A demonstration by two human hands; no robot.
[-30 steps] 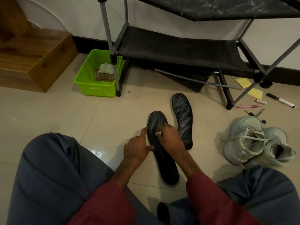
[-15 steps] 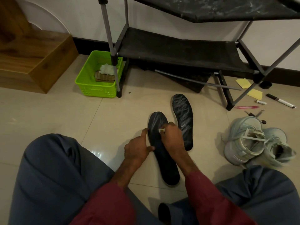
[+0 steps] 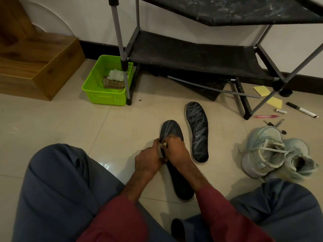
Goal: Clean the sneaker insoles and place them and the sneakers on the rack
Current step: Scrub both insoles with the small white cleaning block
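Two dark insoles lie on the tiled floor in front of my knees. Both my hands are on the near insole [image 3: 176, 182]. My right hand [image 3: 176, 151] pinches a small white wipe [image 3: 162, 145] against its upper part. My left hand [image 3: 148, 161] grips the insole's left edge, its index finger up beside the wipe. The far insole [image 3: 197, 131] lies free to the right, streaked with pale marks. A pair of pale sneakers [image 3: 267, 151] sits on the floor at the right. The black shoe rack [image 3: 192, 58] stands behind, its shelves bare.
A green basket [image 3: 97, 95] with cloths stands by the rack's left leg. A wooden step [image 3: 35, 67] is at far left. Yellow notes [image 3: 274, 102], a marker [image 3: 302, 110], a pink pen [image 3: 265, 116] and keys lie right of the rack.
My left hand has slid up the insole's edge to meet my right hand. My right hand with the wipe has pulled back slightly toward the left edge.
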